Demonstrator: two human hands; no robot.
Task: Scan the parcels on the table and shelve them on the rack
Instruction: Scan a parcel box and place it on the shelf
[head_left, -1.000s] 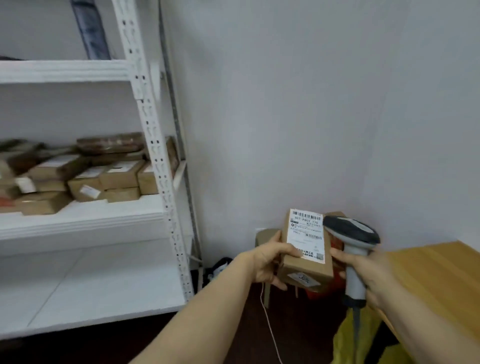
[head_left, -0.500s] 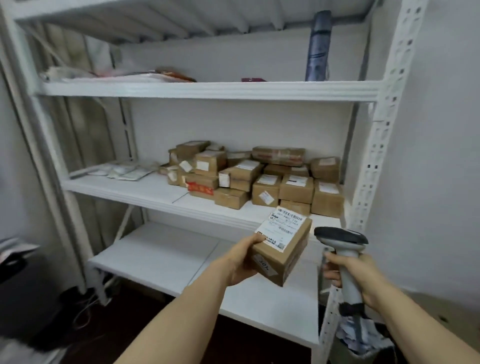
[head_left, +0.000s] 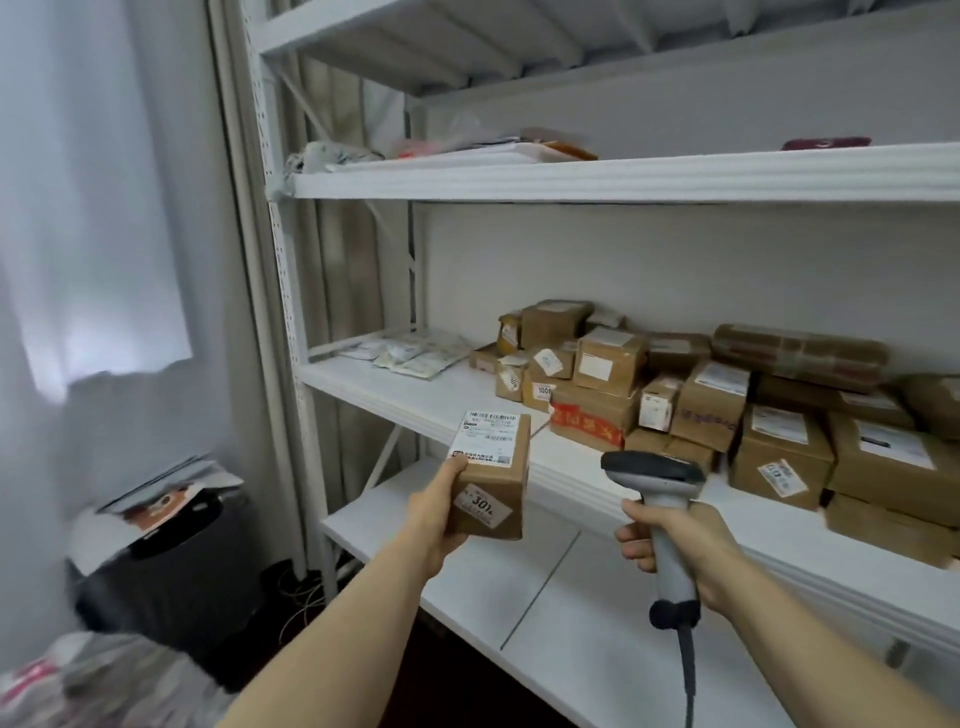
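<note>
Our left hand (head_left: 435, 514) grips the parcel (head_left: 493, 491), top label (head_left: 485, 439) illegible; our right hand (head_left: 683, 540) clasps the scanner (head_left: 652, 470), cable (head_left: 688, 673) cut off below.

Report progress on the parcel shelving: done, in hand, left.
Done: many parcels already sit stacked on the rack's middle shelf. In hand: the left hand holds a labelled box in front of that shelf; the right hand grips the scanner. Left: set this box down. The table is out of view, so the remaining count cannot be told.
</note>
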